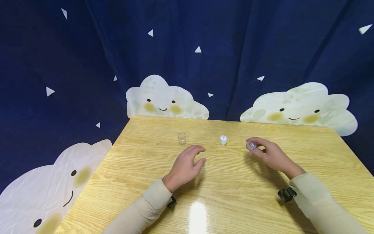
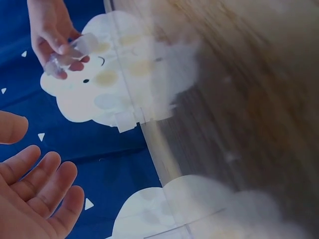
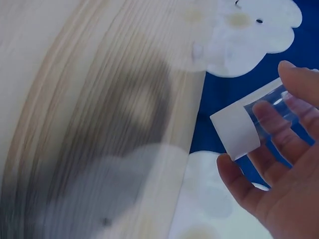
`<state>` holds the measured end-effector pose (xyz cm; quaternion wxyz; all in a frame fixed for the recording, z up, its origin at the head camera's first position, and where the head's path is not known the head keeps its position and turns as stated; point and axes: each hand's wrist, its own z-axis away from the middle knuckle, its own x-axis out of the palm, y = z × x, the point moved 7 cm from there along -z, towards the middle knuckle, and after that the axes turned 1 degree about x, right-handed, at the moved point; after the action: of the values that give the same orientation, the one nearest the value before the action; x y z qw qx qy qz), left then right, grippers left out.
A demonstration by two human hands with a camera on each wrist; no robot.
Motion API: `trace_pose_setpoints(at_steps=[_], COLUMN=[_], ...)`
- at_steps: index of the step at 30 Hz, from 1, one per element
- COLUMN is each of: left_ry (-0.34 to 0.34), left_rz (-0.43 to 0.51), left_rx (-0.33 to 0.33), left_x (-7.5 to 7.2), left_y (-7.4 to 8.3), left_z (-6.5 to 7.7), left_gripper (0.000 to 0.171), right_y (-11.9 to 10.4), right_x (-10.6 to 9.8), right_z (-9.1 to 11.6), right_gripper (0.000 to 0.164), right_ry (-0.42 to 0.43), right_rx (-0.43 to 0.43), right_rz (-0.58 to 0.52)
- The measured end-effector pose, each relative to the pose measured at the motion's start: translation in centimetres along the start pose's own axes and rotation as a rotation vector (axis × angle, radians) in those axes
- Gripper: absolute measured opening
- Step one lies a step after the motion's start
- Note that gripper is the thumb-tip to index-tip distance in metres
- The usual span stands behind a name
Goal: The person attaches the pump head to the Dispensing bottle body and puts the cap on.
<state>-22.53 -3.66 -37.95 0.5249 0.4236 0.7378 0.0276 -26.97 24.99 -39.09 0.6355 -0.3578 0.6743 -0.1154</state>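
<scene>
My right hand (image 1: 273,156) grips a small clear cylinder (image 1: 250,145) between thumb and fingers, raised over the right part of the table. In the right wrist view the cylinder is tilted, its lower end white (image 3: 237,132) and its upper part see-through between the fingers. My left hand (image 1: 184,165) hovers over the middle of the table, fingers loosely bent and holding nothing. Just beyond its fingertips stands a clear glass cup (image 1: 181,139). A small white cup (image 1: 223,140) stands upright between the two hands, farther back.
The wooden table (image 1: 233,195) ends at a dark blue curtain (image 1: 222,65) with smiling white clouds and small triangles. A bright light reflection lies on the near tabletop. Each wrist carries a small black device (image 1: 287,194).
</scene>
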Motion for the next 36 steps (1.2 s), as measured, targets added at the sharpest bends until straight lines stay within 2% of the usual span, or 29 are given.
trace_pose_setpoints(at_steps=[6, 11, 23, 31, 36], left_ry=[-0.001, -0.01, -0.027, -0.018, -0.02], left_rz=[-0.013, -0.009, 0.012, -0.005, 0.0], left_rx=[-0.005, -0.003, -0.027, -0.006, -0.011], left_x=[0.1, 0.1, 0.3, 0.2, 0.1], left_y=[0.0, 0.1, -0.1, 0.1, 0.1], left_z=[-0.1, -0.2, 0.0, -0.2, -0.2], left_gripper=[0.031, 0.031, 0.032, 0.031, 0.031], right_y=[-1.7, -1.9, -4.1, -4.4, -4.6], right_x=[1.2, 2.1, 2.5, 2.9, 2.9], right_z=[0.2, 0.3, 0.4, 0.3, 0.2], right_gripper=[0.037, 0.038, 0.037, 0.038, 0.039], right_ry=[-0.029, -0.074, -0.028, -0.045, -0.032], right_rx=[-0.067, -0.063, -0.135, -0.116, -0.137], right_rz=[-0.005, -0.004, 0.001, 0.001, 0.004])
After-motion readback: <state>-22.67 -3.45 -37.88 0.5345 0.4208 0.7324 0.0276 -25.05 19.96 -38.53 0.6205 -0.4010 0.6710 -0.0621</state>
